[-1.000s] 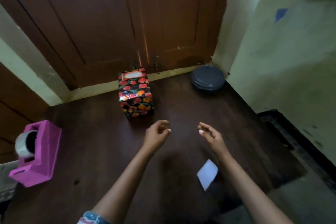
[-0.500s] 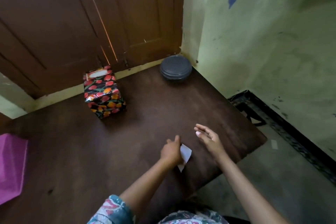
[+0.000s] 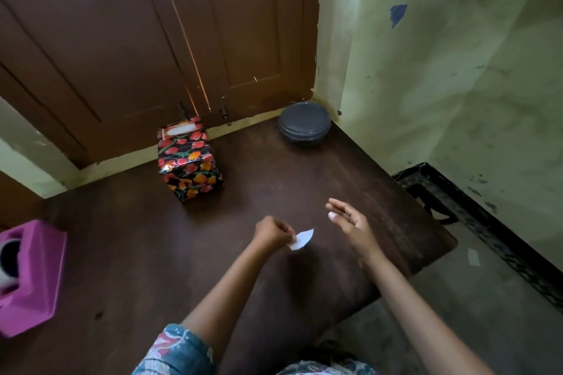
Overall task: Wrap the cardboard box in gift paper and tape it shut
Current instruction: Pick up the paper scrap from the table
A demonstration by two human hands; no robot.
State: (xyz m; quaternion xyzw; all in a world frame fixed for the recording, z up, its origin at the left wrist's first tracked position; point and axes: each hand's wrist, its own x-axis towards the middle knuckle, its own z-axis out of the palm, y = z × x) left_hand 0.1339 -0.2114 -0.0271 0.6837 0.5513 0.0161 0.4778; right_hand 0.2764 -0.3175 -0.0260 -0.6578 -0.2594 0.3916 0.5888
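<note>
Left hand (image 3: 271,233): fingers curled, pinching small white slip (image 3: 302,239) over table (image 3: 137,237). Right hand (image 3: 350,222) at its 3 o'clock, apart, fingers loosely spread, holding nothing. Wrapped box (image 3: 189,158) on table, 11 o'clock from hands, well apart. Pink tape dispenser (image 3: 30,277) at 9 o'clock edge; dark round tin (image 3: 304,125) at 1 o'clock corner.

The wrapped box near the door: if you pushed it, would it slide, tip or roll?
Probably slide: the wrapped box sits flat on the smooth table. Its glossy paper shows glare, so it may be slippery to grip. Flat sides mean it should not roll.
</note>
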